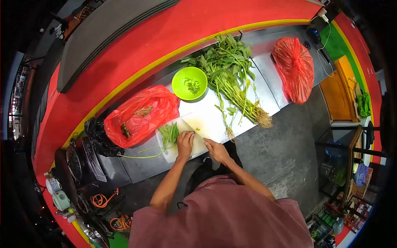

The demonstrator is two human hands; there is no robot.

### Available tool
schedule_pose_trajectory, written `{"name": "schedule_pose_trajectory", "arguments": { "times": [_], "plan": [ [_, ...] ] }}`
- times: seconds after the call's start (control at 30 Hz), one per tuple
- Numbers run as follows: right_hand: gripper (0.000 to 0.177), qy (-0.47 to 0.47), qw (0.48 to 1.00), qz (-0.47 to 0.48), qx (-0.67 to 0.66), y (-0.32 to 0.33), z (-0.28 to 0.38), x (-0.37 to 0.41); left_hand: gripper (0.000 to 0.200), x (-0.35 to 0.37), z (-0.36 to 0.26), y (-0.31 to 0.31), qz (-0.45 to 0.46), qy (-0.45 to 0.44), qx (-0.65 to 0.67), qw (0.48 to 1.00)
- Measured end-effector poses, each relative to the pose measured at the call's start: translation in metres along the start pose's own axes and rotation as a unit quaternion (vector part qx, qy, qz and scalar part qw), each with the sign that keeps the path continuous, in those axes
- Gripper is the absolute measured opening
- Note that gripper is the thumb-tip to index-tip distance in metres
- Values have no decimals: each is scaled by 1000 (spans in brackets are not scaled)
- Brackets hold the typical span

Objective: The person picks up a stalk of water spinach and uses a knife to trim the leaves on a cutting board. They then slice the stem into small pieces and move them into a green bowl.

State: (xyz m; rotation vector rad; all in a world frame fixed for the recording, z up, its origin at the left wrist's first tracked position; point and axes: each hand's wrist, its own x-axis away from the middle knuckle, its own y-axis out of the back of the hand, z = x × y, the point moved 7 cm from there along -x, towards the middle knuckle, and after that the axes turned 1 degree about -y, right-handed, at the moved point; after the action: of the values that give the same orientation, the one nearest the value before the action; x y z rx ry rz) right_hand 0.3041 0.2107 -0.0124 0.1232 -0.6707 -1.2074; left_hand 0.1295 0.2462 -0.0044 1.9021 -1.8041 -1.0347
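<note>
My left hand is closed with bent fingers on a white cutting board, over the end of some leafy greens. Their leaves stick out to its left, and a long pale stem runs off past the board's edge. In my right hand is a knife, its thin blade slanting up and left across the board; the handle is hidden in my fist. Small green bits lie by the blade. Beyond the board stands a lime-green bowl with chopped green pieces inside.
A large bunch of rooted greens lies right of the bowl. On the left sits an opened red plastic bag beside a black bag. A tied red bag rests at the right end. A red wall borders the counter.
</note>
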Motion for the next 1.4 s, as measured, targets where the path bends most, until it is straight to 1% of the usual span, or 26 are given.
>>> {"name": "schedule_pose_trajectory", "arguments": {
  "times": [0.1,0.37,0.4,0.43,0.5,0.53,0.6,0.73,0.87,0.93,1.0,1.03,1.1,1.17,1.23,1.3,1.4],
  "plan": [
    [40,-26,1000,5,16,2,-5,6,12,1,1,0,3,8,2,1000],
    [40,-28,1000,14,4,-2,2,-6,12,3,-2,2,-1,-19,-12,1000],
    [39,-31,999,17,9,-4,-2,-5,11,2,0,1,8,-5,2,1000],
    [39,-31,999,18,9,-5,-6,-3,11,1,0,2,7,-5,1,1000],
    [40,9,1000,-12,3,-1,-5,2,13,-1,0,2,1,5,10,1000],
    [40,9,1000,-10,3,0,-5,4,13,-1,-1,2,0,6,10,1000],
    [41,-28,999,0,17,1,-10,8,12,-1,-2,3,1,2,5,1000],
    [41,-30,999,9,18,-1,-3,-1,11,3,-1,1,13,9,6,1000],
    [40,-18,1000,15,7,0,6,-2,14,7,1,-1,4,-9,-15,1000],
    [40,-13,1000,15,-5,-5,-3,0,14,7,3,-2,-5,-3,-13,1000],
    [40,9,1000,-14,-24,-2,-7,6,14,6,5,-2,-7,2,-12,1000],
    [40,9,1000,-12,-23,0,-7,7,14,5,4,-1,-7,6,-10,1000],
    [42,-56,998,35,5,-1,-18,11,13,4,1,1,-9,2,-6,1000],
    [43,-53,998,40,5,-4,-18,10,13,3,-3,3,-14,0,-4,1000],
    [40,22,1000,-13,4,-1,-7,3,13,6,-1,2,-11,2,-10,1000],
    [39,21,1000,-10,15,-1,-4,-2,13,8,4,-1,7,37,0,999],
    [39,7,1000,4,-1,-3,-4,-5,12,6,4,-1,-8,24,-5,1000]
  ]
}}
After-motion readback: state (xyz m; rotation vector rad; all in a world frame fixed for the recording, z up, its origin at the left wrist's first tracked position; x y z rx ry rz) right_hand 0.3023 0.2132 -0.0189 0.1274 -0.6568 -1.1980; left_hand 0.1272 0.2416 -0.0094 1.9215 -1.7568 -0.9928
